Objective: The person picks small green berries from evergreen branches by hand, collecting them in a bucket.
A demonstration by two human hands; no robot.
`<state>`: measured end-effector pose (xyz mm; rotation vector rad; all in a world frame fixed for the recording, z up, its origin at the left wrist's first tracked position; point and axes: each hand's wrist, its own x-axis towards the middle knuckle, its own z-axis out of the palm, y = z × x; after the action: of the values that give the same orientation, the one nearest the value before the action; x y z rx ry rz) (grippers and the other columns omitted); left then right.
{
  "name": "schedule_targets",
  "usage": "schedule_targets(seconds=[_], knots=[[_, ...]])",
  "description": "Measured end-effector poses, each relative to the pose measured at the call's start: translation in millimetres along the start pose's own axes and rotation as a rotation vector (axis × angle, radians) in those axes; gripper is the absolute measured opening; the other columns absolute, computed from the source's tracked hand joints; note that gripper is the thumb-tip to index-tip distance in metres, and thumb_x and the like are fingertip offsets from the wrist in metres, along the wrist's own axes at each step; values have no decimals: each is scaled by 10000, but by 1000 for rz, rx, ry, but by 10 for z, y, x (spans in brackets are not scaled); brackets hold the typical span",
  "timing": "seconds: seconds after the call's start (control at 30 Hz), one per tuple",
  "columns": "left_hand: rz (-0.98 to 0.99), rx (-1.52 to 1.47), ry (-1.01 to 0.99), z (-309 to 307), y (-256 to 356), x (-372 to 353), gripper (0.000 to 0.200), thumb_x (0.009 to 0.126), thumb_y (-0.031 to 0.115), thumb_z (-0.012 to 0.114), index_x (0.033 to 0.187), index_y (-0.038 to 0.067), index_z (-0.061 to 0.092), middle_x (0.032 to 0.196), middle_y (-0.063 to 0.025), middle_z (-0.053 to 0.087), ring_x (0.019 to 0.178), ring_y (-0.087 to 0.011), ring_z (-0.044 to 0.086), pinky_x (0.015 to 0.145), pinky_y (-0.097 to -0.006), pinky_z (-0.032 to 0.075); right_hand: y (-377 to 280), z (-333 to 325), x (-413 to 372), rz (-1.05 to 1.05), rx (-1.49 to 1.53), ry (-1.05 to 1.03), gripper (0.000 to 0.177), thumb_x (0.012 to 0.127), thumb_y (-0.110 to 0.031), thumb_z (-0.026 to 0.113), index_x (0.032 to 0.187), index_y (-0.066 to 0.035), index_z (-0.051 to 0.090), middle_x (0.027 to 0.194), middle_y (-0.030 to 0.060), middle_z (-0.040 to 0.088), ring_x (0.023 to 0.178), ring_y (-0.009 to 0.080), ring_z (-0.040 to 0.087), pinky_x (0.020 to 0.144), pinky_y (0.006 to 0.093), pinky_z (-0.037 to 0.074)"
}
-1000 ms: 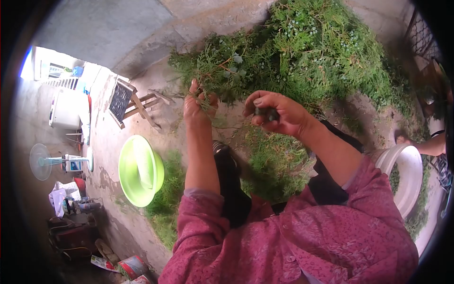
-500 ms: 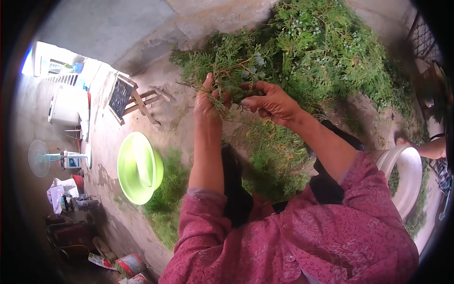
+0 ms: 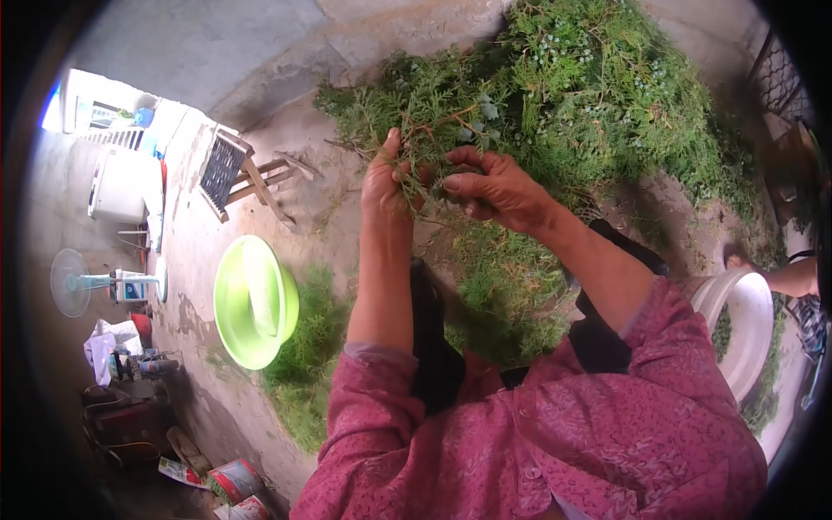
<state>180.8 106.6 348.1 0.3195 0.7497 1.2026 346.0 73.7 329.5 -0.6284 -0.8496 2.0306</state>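
Observation:
My left hand [image 3: 386, 186] grips a green leafy sprig [image 3: 451, 117] with small bluish berries, holding it up in front of me. My right hand [image 3: 494, 186] is closed on the same sprig just to the right, fingers pinching among the twigs. Behind both hands lies a large heap of green branches [image 3: 607, 95] on the concrete ground. More cut greenery [image 3: 503, 286] rests on my lap, below my forearms.
A lime-green plastic basin [image 3: 256, 303] sits at left beside a small pile of greens [image 3: 308, 364]. A white bucket [image 3: 745, 321] stands at right, with another person's arm [image 3: 780, 273] above it. A small wooden stool [image 3: 234, 178], a fan [image 3: 74, 282] and clutter lie far left.
My right hand moved left from holding something small apart to join the sprig. My left hand rose slightly with the sprig.

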Motion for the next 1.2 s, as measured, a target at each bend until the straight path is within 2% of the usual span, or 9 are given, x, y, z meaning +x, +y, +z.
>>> schedule_targets(seconds=[0.23, 0.33, 0.53, 0.63, 0.77, 0.83, 0.93, 1.13, 1.2], knots=[[-30, 30, 197, 164, -39, 13, 124, 854, 204, 536, 849, 80, 528, 594, -9, 482, 425, -108, 401, 351, -227, 297, 12, 28, -39, 71, 8, -10, 333, 781, -186, 636, 1060, -107, 472, 733, -40, 503, 538, 51, 494, 439, 160, 377], [-98, -125, -77, -44, -21, 123, 137, 847, 207, 545, 793, 85, 515, 586, -10, 484, 400, -103, 386, 348, -229, 299, 10, 28, -60, 56, 88, 56, 275, 805, -185, 600, 1043, -121, 478, 752, -37, 511, 546, 56, 491, 439, 158, 390], [-64, 84, 121, 25, -63, 92, 170, 856, 228, 531, 759, 90, 507, 549, -1, 465, 376, -91, 338, 342, -232, 259, -27, -4, -73, 90, 190, 62, 173, 849, -214, 513, 989, -115, 493, 772, -4, 553, 544, 74, 504, 416, 177, 388], [-59, -16, 2, -64, -88, 188, 164, 853, 213, 541, 816, 54, 530, 574, 8, 524, 326, -56, 354, 338, -232, 387, -34, 8, -77, 99, 284, -35, 151, 861, -222, 484, 964, -114, 509, 753, 2, 568, 569, 70, 517, 420, 177, 390], [-56, -64, -41, -87, -62, 196, 159, 851, 210, 545, 805, 59, 524, 575, 11, 525, 330, -56, 358, 345, -235, 403, 24, -80, -60, 86, 318, 0, 150, 865, -231, 480, 954, -117, 521, 752, -1, 580, 591, 61, 520, 431, 176, 400], [-26, -7, 70, -36, -51, 168, 208, 853, 281, 536, 760, 95, 517, 537, 5, 463, 368, -105, 349, 349, -249, 278, -4, -48, -78, 80, 314, -30, 155, 866, -236, 480, 956, -116, 520, 760, -2, 584, 595, 61, 521, 436, 176, 404], [-45, -33, 69, -58, -79, 162, 150, 843, 205, 561, 789, 75, 509, 603, 15, 530, 349, -46, 368, 351, -225, 407, -60, 10, -131, 121, 276, 88, 165, 871, -236, 479, 976, -113, 511, 751, -4, 580, 597, 58, 519, 436, 170, 410], [-31, -26, -1, -33, -79, 121, 170, 829, 211, 584, 769, 81, 493, 623, 11, 535, 355, -42, 367, 338, -177, 369, -1, -47, -134, 106, 262, -92, 174, 879, -222, 484, 1009, -107, 500, 764, -5, 571, 580, 61, 522, 426, 159, 412], [-42, -73, 10, -35, -56, 147, 165, 829, 199, 583, 768, 75, 493, 623, -1, 535, 361, -44, 369, 335, -171, 357, -8, 60, -166, 41, 245, 188, 168, 864, -205, 522, 1000, -108, 506, 776, -24, 564, 598, 55, 527, 417, 161, 406]])
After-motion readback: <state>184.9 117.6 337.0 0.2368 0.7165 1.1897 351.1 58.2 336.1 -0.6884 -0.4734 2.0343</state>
